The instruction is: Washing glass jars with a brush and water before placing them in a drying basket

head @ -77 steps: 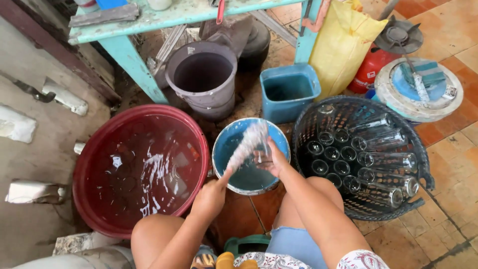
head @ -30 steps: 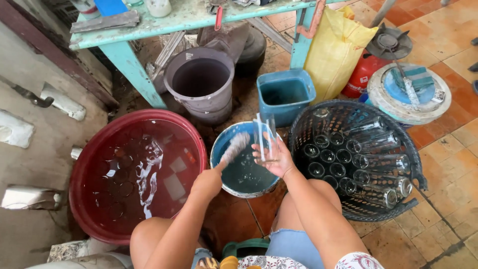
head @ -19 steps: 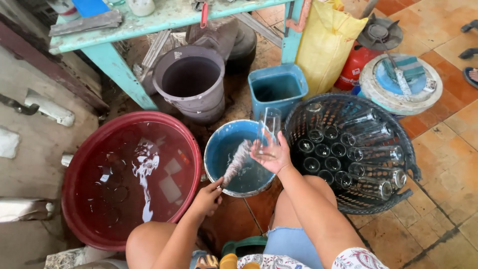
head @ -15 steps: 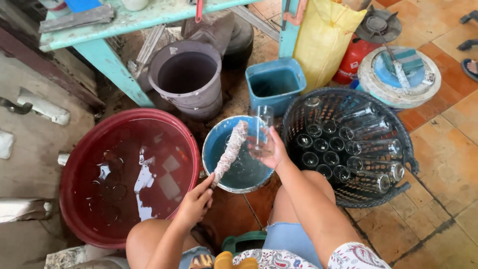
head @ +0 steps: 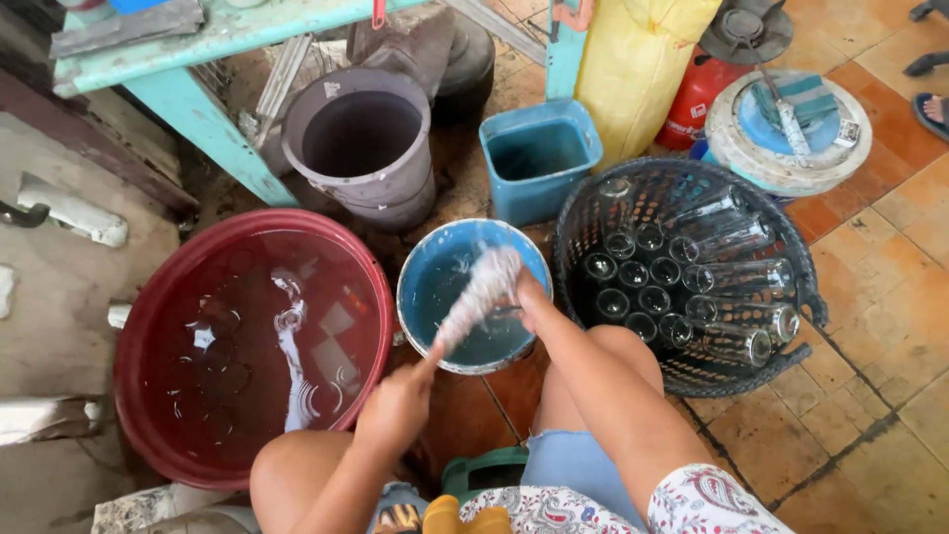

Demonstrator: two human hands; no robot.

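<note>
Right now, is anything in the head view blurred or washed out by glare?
Head view: the brush in the left hand is motion-blurred over the blue bucket; bright reflections streak the water in the red basin; the glasses stay sharp.

Seen from above: left hand (head: 395, 410) gripping a soapy bottle brush (head: 476, 295), right hand (head: 529, 297) holding a glass (head: 502, 318), both over a blue bowl (head: 435, 272). Flanked by a red basin (head: 158, 287) of water and a dark basket (head: 781, 341) of glasses.
</note>
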